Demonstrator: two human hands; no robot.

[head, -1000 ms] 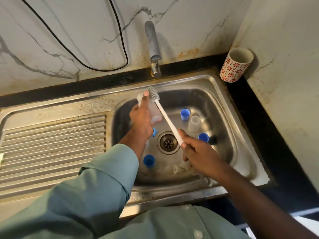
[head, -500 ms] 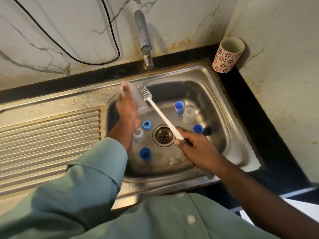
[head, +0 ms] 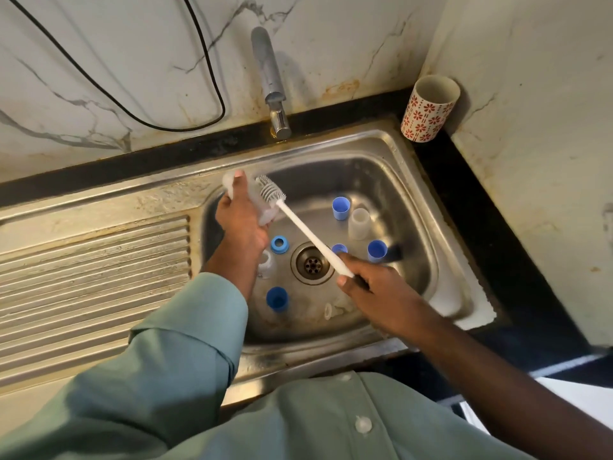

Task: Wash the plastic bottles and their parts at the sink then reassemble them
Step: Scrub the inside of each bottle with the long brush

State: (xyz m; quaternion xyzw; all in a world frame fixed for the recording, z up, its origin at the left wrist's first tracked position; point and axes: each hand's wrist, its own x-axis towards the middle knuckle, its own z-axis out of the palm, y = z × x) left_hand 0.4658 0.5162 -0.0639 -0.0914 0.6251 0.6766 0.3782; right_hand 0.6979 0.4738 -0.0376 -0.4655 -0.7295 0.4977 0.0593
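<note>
The sink (head: 414, 167) at centre frame was dull steel, stained brownish. In it lay bright blue caps (head: 341, 208) and a blue ring (head: 279, 244). The brush (head: 298, 220) was white, the bottle (head: 265, 212) translucent white. At upper right, the cup (head: 428, 111) was cream with red flowers. The wall (head: 99, 61) was white marble with grey veins, crossed by a black cable (head: 212, 78). The sleeve (head: 149, 376) at lower left was grey-green.

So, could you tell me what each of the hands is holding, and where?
Left hand grips the clear bottle around its body; right hand holds the white brush near its handle end.
</note>
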